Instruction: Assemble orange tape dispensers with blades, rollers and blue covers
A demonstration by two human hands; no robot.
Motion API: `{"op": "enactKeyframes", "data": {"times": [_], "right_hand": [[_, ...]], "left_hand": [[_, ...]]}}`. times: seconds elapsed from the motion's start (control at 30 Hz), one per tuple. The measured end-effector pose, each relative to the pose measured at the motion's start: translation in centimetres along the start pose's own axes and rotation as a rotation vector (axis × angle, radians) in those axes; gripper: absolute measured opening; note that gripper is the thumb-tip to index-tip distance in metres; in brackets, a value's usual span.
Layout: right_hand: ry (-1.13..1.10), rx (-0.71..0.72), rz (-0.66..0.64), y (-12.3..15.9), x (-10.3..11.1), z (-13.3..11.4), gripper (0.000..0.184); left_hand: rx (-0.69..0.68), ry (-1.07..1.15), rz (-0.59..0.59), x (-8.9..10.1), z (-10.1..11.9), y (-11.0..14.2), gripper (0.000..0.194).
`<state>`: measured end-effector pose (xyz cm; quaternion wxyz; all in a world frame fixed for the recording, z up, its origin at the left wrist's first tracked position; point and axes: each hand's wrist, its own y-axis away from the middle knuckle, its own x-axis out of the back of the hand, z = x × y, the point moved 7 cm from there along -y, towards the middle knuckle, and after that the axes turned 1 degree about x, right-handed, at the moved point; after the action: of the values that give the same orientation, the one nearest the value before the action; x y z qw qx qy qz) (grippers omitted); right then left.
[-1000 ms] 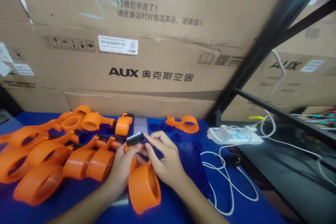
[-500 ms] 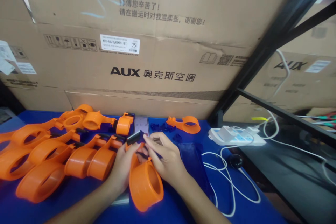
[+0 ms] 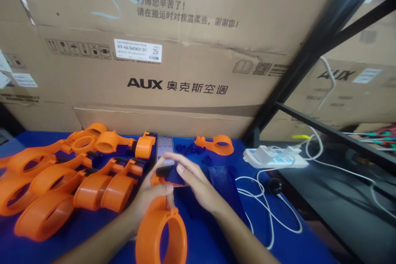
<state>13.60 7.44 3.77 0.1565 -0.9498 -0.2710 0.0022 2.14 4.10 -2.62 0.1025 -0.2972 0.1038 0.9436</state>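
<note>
1. Head view, left hand (image 3: 144, 198): holding one orange tape dispenser (image 3: 145, 231) by its neck, over the blue counter (image 3: 196, 235).
2. Right hand (image 3: 199, 185): fingers on the dark-blue end piece (image 3: 175, 176) at the dispenser's head; grip cannot be told.
3. Further orange dispensers (image 3: 93, 192): grouped left. Phone (image 3: 165, 143): beyond hands.

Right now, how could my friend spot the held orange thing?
Look below the big cardboard box to the blue table. Over its middle, the left hand grips an orange ringed piece. Only it is held; the other orange pieces lie on the table.
</note>
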Motion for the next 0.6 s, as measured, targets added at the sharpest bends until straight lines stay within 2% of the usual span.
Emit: {"op": "enactKeyframes", "data": {"times": [0.1,0.23,0.33,0.47,0.53,0.6], "right_hand": [[-0.091,-0.005,-0.056,0.0,-0.5,-0.2,0.031],[-0.191,-0.067,0.007,-0.1,-0.1,0.8,0.035],[-0.185,-0.079,0.019,-0.3,-0.1,1.4,0.038],[-0.115,-0.056,0.005,-0.3,-0.4,1.2,0.041],[-0.092,-0.042,0.017,-0.3,-0.5,0.9,0.036],[-0.068,-0.020,0.019,-0.3,-0.5,0.5,0.032]], "left_hand": [[-0.003,0.022,-0.013,-0.4,0.0,0.4,0.112],[-0.019,0.047,-0.086,-1.5,0.0,0.7,0.118],[-0.081,0.052,-0.109,-1.7,0.1,0.5,0.098],[-0.122,-0.018,-0.004,-0.9,0.2,0.0,0.060],[-0.110,-0.023,0.056,-0.4,0.3,-0.2,0.054],[-0.105,0.025,0.102,-0.1,0.4,-0.4,0.055]]}}
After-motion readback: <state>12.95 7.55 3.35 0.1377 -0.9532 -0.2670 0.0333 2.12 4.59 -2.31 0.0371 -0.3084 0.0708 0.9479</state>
